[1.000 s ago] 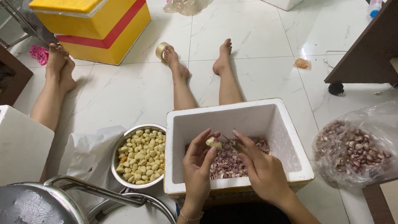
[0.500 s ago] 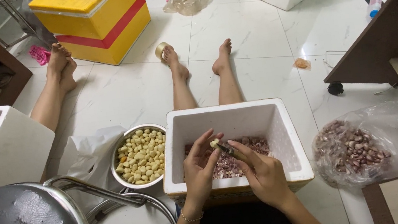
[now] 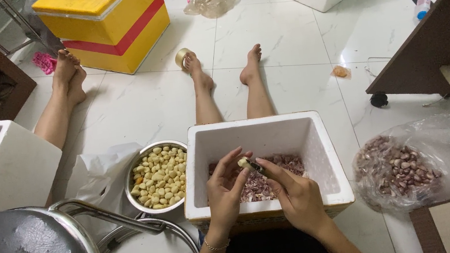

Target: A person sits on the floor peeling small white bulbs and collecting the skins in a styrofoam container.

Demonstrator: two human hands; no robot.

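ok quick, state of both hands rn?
Left hand: closed on a pale garlic clove.
Right hand: closed on a small dark tool, likely a knife, at the clove.

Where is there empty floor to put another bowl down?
Bare white floor lies between the yellow box and the metal bowl of peeled garlic. More lies beyond the feet. It is crowded around the white foam box: bowl on one side, plastic bag of unpeeled cloves on the other.

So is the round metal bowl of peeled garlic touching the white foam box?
Cannot tell. In the head view the metal bowl sits right beside the white foam box, but their rims meet too closely to show contact or gap.
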